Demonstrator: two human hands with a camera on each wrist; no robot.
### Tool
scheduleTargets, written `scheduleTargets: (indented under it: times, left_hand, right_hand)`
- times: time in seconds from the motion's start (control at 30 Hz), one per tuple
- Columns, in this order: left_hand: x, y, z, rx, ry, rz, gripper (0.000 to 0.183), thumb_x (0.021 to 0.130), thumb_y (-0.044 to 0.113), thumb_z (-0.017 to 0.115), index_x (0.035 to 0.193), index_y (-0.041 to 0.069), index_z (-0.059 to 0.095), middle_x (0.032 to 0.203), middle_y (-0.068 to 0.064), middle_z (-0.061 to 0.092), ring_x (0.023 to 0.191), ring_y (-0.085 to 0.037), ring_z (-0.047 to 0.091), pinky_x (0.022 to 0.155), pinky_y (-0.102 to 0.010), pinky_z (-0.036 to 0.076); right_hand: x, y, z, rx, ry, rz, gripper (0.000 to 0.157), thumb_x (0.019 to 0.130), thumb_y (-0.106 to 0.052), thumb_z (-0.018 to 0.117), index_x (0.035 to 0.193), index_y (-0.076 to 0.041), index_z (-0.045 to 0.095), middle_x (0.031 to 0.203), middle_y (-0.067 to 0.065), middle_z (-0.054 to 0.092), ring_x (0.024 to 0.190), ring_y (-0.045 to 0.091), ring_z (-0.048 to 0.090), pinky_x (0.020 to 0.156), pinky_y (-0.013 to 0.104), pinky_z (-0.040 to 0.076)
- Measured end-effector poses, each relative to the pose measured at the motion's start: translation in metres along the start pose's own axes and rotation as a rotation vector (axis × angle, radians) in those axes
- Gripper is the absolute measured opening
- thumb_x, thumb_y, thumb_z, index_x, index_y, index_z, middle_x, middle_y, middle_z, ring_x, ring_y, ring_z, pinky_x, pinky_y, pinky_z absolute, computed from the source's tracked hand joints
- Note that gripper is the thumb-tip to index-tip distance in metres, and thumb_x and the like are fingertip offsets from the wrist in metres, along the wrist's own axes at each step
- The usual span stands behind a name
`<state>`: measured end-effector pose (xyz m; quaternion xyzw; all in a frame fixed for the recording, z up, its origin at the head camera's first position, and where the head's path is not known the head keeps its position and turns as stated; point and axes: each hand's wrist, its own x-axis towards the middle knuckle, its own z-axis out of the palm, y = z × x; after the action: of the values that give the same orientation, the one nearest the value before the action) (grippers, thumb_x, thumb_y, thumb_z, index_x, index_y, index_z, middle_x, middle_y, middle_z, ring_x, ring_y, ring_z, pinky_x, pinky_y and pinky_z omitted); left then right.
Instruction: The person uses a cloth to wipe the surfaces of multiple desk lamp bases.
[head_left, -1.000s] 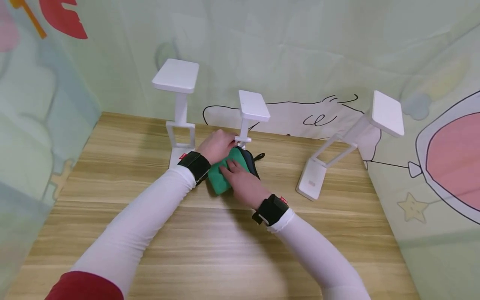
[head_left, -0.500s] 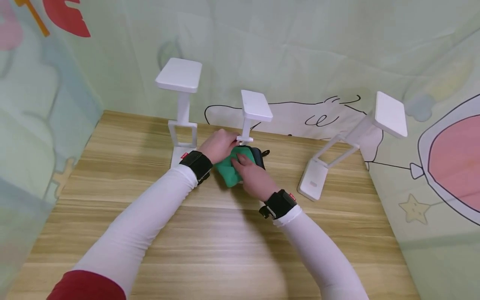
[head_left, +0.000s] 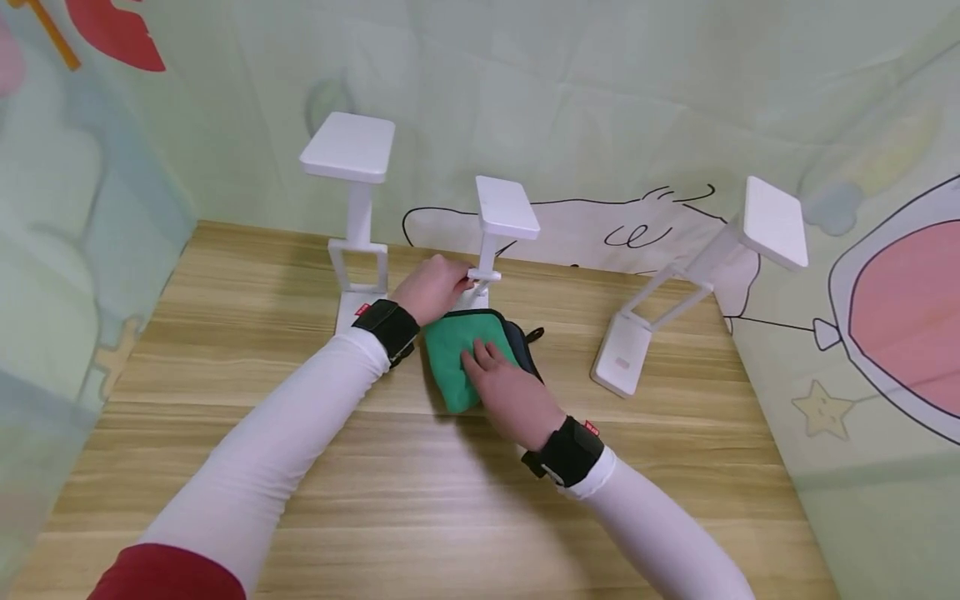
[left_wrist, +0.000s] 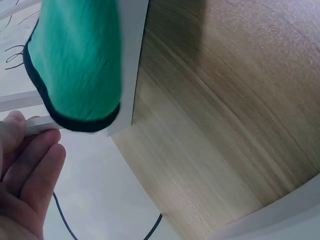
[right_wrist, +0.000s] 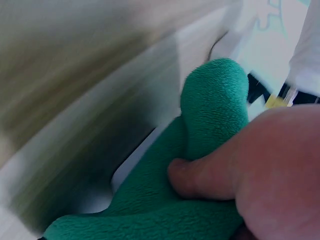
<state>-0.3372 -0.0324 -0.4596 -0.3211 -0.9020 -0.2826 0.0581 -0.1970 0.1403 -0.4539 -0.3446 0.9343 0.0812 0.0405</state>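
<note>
In the head view, my left hand [head_left: 431, 289] is at the arm of the middle white desk lamp [head_left: 507, 208]. The left wrist view shows the thumb and fingers pinching a thin white bar [left_wrist: 41, 125] of that lamp. My right hand [head_left: 516, 398] holds a green cleaning cloth [head_left: 450, 358] with dark edging and a black loop over the lamp's base, most of which it hides. Close up in the right wrist view, the thumb [right_wrist: 200, 177] presses into a fold of the green cloth [right_wrist: 215, 105].
A second white desk lamp [head_left: 349, 146] stands just left of my left hand. Another white lamp [head_left: 776, 223] leans over its base on the right. All are on a wood-grain table [head_left: 390, 500], backed by a printed cloth wall [head_left: 600, 100].
The cloth bunched up toward the lamp's arm half a second ago; now it is spread flatter and pulled toward me with my right hand. The left hand keeps its hold on the lamp.
</note>
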Motion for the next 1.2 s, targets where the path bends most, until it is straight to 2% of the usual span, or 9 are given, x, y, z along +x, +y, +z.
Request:
scheduleTargets:
  times: [0.13, 0.23, 0.37, 0.47, 0.63, 0.8, 1.03, 1.2]
  left_hand:
    - [0.0, 0.0, 0.0, 0.009, -0.005, -0.008, 0.01, 0.1, 0.013, 0.06, 0.101, 0.007, 0.068, 0.088, -0.007, 0.07, 0.071, -0.017, 0.059, 0.063, -0.032, 0.051]
    - [-0.001, 0.0, -0.001, 0.007, -0.011, -0.011, 0.01, 0.1, 0.013, 0.06, 0.1, 0.007, 0.068, 0.087, -0.007, 0.069, 0.071, -0.017, 0.059, 0.065, -0.034, 0.052]
    - [-0.001, 0.001, -0.002, 0.002, -0.023, -0.012, 0.01, 0.1, 0.013, 0.06, 0.1, 0.007, 0.068, 0.086, -0.007, 0.068, 0.069, -0.017, 0.058, 0.064, -0.034, 0.051]
    - [-0.001, 0.001, -0.003, -0.019, -0.032, -0.02, 0.012, 0.1, 0.015, 0.06, 0.104, 0.008, 0.069, 0.087, -0.005, 0.069, 0.069, -0.017, 0.058, 0.063, -0.033, 0.051]
    - [0.0, 0.001, -0.003, -0.035, -0.045, -0.031, 0.015, 0.1, 0.016, 0.061, 0.11, 0.01, 0.071, 0.088, -0.003, 0.069, 0.069, -0.016, 0.058, 0.061, -0.031, 0.049]
    - [0.001, 0.001, -0.004, -0.025, -0.044, -0.03, 0.014, 0.1, 0.015, 0.061, 0.109, 0.008, 0.07, 0.084, -0.003, 0.066, 0.068, -0.017, 0.057, 0.061, -0.031, 0.049]
    - [0.001, -0.001, -0.002, 0.026, -0.019, 0.029, 0.011, 0.099, 0.013, 0.061, 0.102, 0.005, 0.068, 0.088, -0.007, 0.069, 0.074, -0.018, 0.062, 0.065, -0.036, 0.053]
    - [0.001, -0.001, -0.001, 0.029, -0.008, 0.026, 0.011, 0.098, 0.012, 0.062, 0.102, 0.004, 0.068, 0.088, -0.008, 0.07, 0.073, -0.017, 0.062, 0.063, -0.035, 0.053]
  right_hand:
    - [0.001, -0.01, -0.002, 0.013, 0.016, -0.049, 0.059, 0.088, -0.001, 0.066, 0.143, 0.001, 0.047, 0.146, 0.024, 0.045, 0.133, 0.038, 0.039, 0.098, 0.04, 0.049]
    - [0.009, -0.01, -0.002, 0.051, 0.018, -0.064, 0.057, 0.09, 0.001, 0.063, 0.145, -0.001, 0.046, 0.148, 0.023, 0.043, 0.135, 0.037, 0.036, 0.096, 0.039, 0.05]
    - [0.029, -0.001, 0.0, 0.132, 0.039, -0.05, 0.057, 0.091, 0.006, 0.056, 0.146, -0.004, 0.046, 0.15, 0.02, 0.041, 0.137, 0.035, 0.034, 0.099, 0.039, 0.048]
    - [0.043, 0.009, 0.003, 0.167, 0.072, -0.023, 0.061, 0.086, 0.01, 0.055, 0.145, -0.005, 0.047, 0.149, 0.02, 0.042, 0.137, 0.034, 0.035, 0.104, 0.041, 0.044]
    - [0.053, 0.022, 0.009, 0.22, 0.073, 0.015, 0.067, 0.082, 0.011, 0.054, 0.147, -0.006, 0.045, 0.152, 0.019, 0.039, 0.138, 0.033, 0.032, 0.105, 0.042, 0.043]
    - [0.048, 0.03, 0.008, 0.239, 0.029, 0.066, 0.067, 0.084, 0.012, 0.052, 0.148, -0.005, 0.042, 0.153, 0.02, 0.036, 0.14, 0.032, 0.029, 0.103, 0.042, 0.045]
    - [0.031, 0.032, 0.006, 0.233, -0.012, 0.168, 0.066, 0.087, 0.009, 0.055, 0.149, -0.003, 0.039, 0.153, 0.023, 0.035, 0.138, 0.036, 0.032, 0.102, 0.046, 0.046]
    - [0.019, 0.025, 0.007, 0.181, -0.023, 0.189, 0.065, 0.089, 0.006, 0.057, 0.15, -0.006, 0.039, 0.153, 0.02, 0.035, 0.136, 0.035, 0.035, 0.078, 0.038, 0.057]
